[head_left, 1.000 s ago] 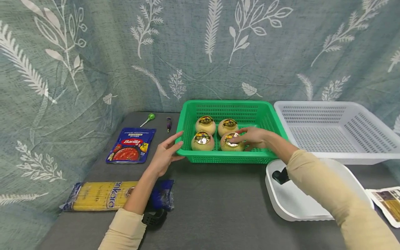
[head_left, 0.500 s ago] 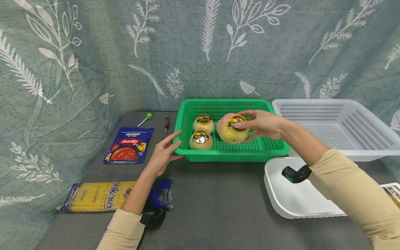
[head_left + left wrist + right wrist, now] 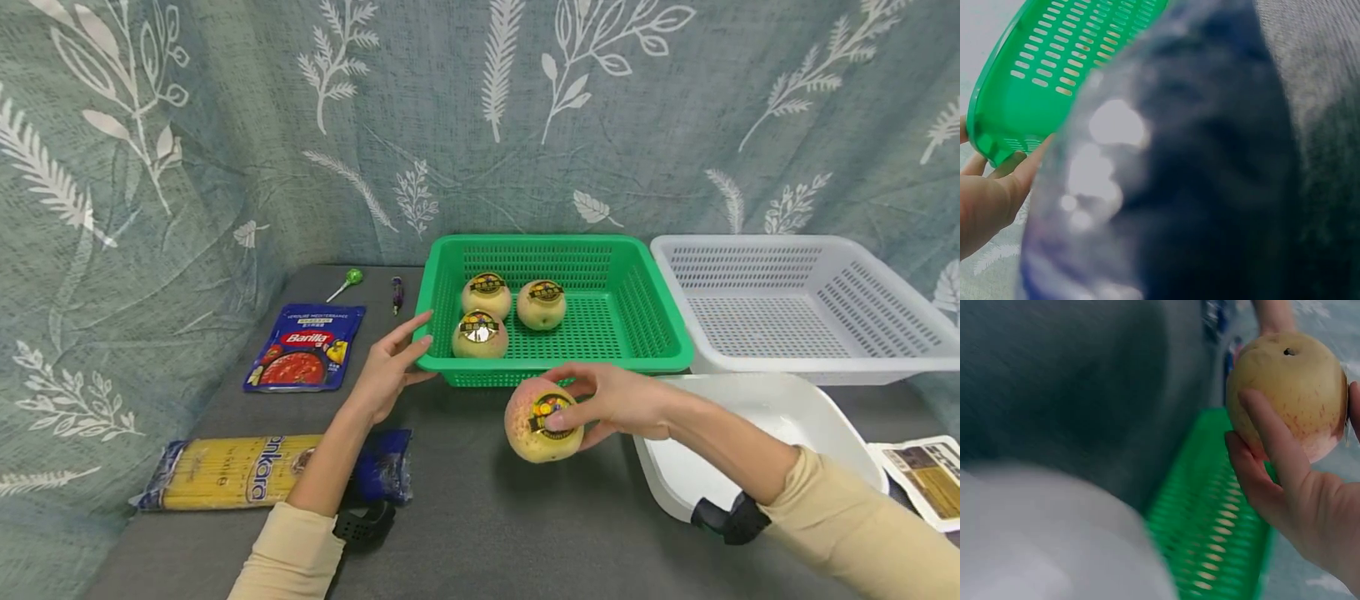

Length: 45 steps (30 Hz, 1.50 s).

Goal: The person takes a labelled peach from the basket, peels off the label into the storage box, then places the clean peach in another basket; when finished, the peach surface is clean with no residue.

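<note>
1. Right hand (image 3: pixel 611 404) has its fingers curled firmly around a round yellow-and-pink fruit with a black-and-gold sticker (image 3: pixel 525 433).
2. Half a second ago that fruit was over the green perforated plastic basket (image 3: pixel 480 365); now it's held over the dark grey counter (image 3: pixel 465 533), just in front of the basket.
3. Three similar round, pale yellow stickered fruits (image 3: pixel 542 308) are still inside, toward the basket's left side.
4. Left hand (image 3: pixel 386 375) hasn't really budged: fingers loosely extended, touching the basket's front left corner.
</note>
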Motion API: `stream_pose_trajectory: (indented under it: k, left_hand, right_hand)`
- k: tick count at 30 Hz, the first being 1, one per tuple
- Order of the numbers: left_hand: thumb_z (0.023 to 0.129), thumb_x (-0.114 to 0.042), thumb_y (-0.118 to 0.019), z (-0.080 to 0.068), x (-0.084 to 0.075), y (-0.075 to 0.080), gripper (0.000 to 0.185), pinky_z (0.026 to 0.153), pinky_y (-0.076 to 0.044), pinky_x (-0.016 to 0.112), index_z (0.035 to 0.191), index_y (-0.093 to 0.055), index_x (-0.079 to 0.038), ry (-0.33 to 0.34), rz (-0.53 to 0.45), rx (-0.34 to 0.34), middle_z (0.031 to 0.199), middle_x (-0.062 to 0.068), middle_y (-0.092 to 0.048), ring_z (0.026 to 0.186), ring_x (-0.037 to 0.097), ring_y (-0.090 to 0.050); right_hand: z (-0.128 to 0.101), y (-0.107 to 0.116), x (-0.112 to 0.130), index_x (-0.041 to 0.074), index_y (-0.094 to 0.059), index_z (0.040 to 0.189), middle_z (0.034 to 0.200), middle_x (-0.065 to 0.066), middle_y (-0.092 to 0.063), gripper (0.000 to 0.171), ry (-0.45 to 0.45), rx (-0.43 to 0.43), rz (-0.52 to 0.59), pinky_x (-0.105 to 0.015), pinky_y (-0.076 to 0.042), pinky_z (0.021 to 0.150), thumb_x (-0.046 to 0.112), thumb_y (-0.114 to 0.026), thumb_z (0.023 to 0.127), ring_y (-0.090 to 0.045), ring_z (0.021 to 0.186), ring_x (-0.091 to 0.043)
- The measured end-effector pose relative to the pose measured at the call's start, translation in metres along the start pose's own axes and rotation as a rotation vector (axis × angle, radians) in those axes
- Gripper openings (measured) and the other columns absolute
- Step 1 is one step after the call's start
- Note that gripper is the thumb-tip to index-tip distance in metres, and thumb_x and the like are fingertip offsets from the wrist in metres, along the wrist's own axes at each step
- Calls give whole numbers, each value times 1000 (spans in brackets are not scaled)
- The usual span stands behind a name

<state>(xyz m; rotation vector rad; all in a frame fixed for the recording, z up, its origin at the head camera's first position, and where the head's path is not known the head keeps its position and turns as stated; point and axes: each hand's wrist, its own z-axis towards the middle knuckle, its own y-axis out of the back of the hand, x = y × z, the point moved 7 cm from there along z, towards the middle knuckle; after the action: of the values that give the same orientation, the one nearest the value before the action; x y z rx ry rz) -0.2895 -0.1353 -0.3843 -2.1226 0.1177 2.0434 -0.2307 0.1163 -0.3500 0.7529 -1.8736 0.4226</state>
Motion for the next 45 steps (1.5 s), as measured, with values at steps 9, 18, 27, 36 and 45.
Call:
stream_pose_trajectory:
  k: [9, 18, 27, 36, 45]
  left_hand:
    - [103, -15, -45, -1, 0, 1, 51, 94, -45, 50, 151, -30, -9, -1, 1, -3, 147, 20, -31, 117, 33, -47]
    - [103, -17, -46, -3, -8, 7, 54, 94, -45, 50, 152, -26, -8, -25, 60, -8, 154, 15, -21, 132, 34, -35]
    - [100, -16, -52, -28, -64, 27, 54, 90, -49, 34, 149, -32, -7, -212, 105, -223, 150, 13, -32, 130, 30, -41]
    - [94, 2, -53, -46, -75, -42, 57, 92, -48, 35, 147, -32, 2, -282, 23, 135, 150, 16, -31, 130, 37, -39]
    - [91, -10, -67, -49, -26, -94, 63, 97, -45, 39, 146, -37, -4, -62, 247, 471, 148, 15, -36, 130, 34, -41]
  right_hand:
    - [9, -14, -42, -5, -37, 138, 113, -19, -54, 69, -74, -19, 4, -45, -55, 73, 13, -75, 84, -63, 91, -28]
    - [10, -15, -53, -4, -36, 139, 115, -20, -53, 69, -103, -39, 25, -46, -55, 72, 15, -74, 84, -62, 92, -29]
    - [9, -16, -55, -4, -33, 141, 116, -20, -53, 73, -90, -36, 53, -47, -55, 74, 16, -74, 84, -61, 94, -29]
    - [7, -16, -58, -5, -31, 142, 116, -21, -52, 76, -68, -35, 87, -48, -55, 74, 18, -75, 84, -62, 93, -29]
    - [6, -16, -59, -6, -31, 141, 117, -22, -51, 76, -66, -51, 86, -47, -55, 74, 19, -75, 84, -61, 93, -29]
